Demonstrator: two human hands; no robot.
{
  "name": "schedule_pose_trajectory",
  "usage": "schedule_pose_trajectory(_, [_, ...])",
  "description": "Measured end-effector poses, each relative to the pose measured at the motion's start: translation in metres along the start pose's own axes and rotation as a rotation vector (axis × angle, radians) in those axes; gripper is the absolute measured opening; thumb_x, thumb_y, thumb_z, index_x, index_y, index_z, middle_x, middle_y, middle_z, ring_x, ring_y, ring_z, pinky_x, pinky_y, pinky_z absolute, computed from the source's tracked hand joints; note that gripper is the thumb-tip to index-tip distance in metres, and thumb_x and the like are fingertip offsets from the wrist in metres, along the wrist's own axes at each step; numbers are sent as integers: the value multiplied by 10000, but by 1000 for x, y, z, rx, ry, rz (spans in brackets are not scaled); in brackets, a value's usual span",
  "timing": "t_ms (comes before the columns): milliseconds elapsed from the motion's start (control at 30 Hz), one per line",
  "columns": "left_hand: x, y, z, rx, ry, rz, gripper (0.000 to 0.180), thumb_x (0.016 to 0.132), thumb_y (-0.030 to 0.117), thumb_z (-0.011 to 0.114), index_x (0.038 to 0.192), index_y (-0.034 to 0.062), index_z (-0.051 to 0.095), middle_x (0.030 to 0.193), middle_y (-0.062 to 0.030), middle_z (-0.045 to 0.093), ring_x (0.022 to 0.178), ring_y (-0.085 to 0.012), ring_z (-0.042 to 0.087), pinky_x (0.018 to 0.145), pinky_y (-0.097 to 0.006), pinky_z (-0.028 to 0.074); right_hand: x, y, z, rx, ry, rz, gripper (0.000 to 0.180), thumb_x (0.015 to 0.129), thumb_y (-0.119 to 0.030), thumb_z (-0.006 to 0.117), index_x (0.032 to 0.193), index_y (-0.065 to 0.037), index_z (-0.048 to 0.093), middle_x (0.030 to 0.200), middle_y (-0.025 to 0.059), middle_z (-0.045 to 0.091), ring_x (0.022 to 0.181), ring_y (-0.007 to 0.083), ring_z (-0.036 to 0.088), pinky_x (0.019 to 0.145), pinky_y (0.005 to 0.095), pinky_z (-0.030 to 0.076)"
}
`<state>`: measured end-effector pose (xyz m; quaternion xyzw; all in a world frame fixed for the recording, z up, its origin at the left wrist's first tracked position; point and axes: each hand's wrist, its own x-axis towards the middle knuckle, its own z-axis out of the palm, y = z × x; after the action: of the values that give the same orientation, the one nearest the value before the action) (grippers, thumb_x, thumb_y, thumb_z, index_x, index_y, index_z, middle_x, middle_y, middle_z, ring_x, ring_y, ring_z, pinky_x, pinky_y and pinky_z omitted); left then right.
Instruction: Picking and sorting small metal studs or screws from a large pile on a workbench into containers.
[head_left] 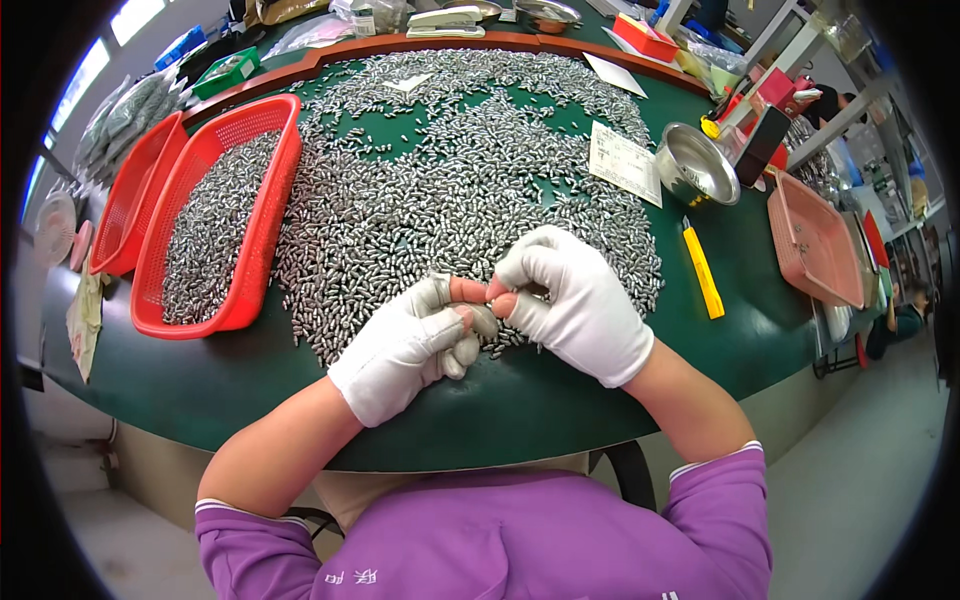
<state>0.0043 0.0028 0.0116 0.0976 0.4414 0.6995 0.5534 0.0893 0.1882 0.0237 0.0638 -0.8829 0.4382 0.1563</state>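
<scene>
My left hand (410, 345) and my right hand (575, 300) wear white gloves with the fingertips cut off. They meet at the near edge of a big heap of small silver metal pieces (450, 200) spread over the green table (500, 410). The bare fingertips of both hands pinch together at one point, seemingly on a small metal piece (487, 291) that is mostly hidden between them. The left hand's lower fingers curl over a few more pieces (470, 345).
A red mesh basket (262, 225) full of the same pieces stands at the left, a second red basket (130, 200) beside it. At the right lie a steel bowl (695, 165), a paper slip (623, 160), a yellow utility knife (703, 272) and a pink tray (815, 245).
</scene>
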Motion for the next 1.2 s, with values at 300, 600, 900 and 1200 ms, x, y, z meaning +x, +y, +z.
schedule_pose_trajectory(300, [0,-3,-1,56,-4,17,165,937,157,562,1055,47,524,913,-62,605,665,-76,522,604,-195,442,1,3,5,52,32,-23,128,777,9,699,886,-52,673,846,61,590,747,161,599,670,270,492])
schedule_pose_trajectory(600, [2,-4,-6,14,-43,18,182,924,219,608,1018,85,530,892,-46,615,659,-69,524,602,-192,423,6,26,-1,-569,-5,-47,123,717,-149,711,807,-84,658,862,73,616,834,278,594,754,373,486])
schedule_pose_trajectory(900, [0,-6,-7,-13,-76,30,206,909,202,617,1051,93,515,950,-37,609,710,-72,531,639,-206,435,10,20,1,-453,145,-204,126,686,-68,697,783,-70,617,875,76,620,826,285,595,754,377,479])
schedule_pose_trajectory(1200, [0,-4,-2,60,-46,5,240,903,183,600,1072,53,491,957,-66,580,721,-86,525,650,-220,445,14,4,4,-235,96,-509,172,627,-74,719,748,-28,606,794,93,618,675,289,602,591,377,492])
